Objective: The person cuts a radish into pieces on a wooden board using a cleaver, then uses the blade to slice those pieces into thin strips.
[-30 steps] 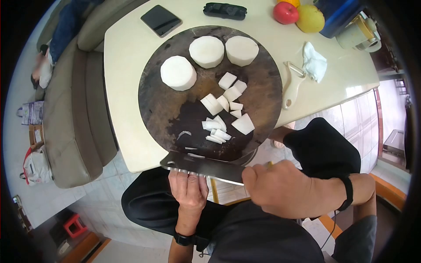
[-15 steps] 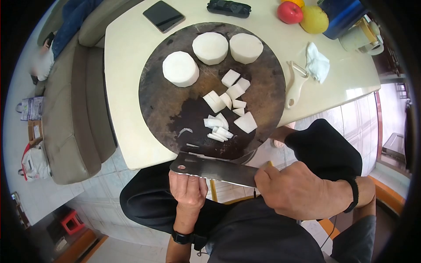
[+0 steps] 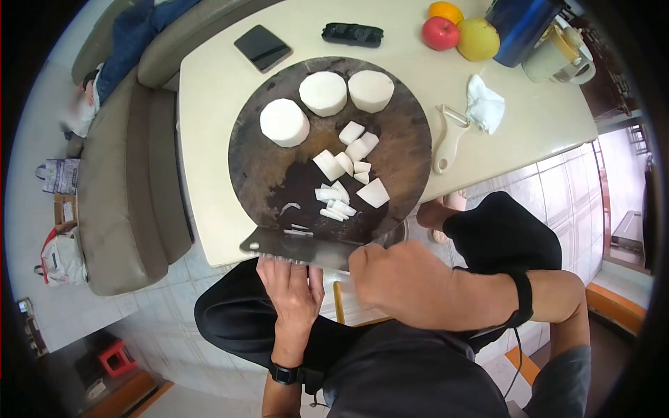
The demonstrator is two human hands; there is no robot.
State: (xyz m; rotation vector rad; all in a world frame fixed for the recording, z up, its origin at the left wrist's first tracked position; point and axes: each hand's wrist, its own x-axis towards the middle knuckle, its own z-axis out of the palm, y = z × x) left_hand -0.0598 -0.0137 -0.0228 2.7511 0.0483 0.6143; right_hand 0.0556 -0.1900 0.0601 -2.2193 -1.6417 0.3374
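My right hand (image 3: 411, 282) is wrapped around the handle of a cleaver (image 3: 300, 249), its dark blade pointing left across the front rim of a round chopping board (image 3: 254, 164). Close under the blade is my left hand (image 3: 291, 292), fingers together and their tips hidden behind the steel; whatever they grip cannot be made out. Thick peeled rounds of what looks like white radish (image 3: 284, 123) stand on the board's far side. Cut chunks (image 3: 373, 193) lie in the middle, with thin slices (image 3: 337, 210) nearer me. Small slivers (image 3: 298, 233) sit by the blade.
A peeler (image 3: 446, 148) and a crumpled white tissue (image 3: 484, 104) lie right of the board. Behind are a phone (image 3: 263, 48), a black pouch-like item (image 3: 352, 35), fruit (image 3: 479, 40), a blue flask (image 3: 523, 28) and a jug (image 3: 556, 59). A person (image 3: 90, 97) is on the sofa (image 3: 129, 202).
My right hand and the cleaver have shifted left and slightly up in view. My left hand has moved a little left, staying under the blade. The radish pieces keep their arrangement as the view shifts.
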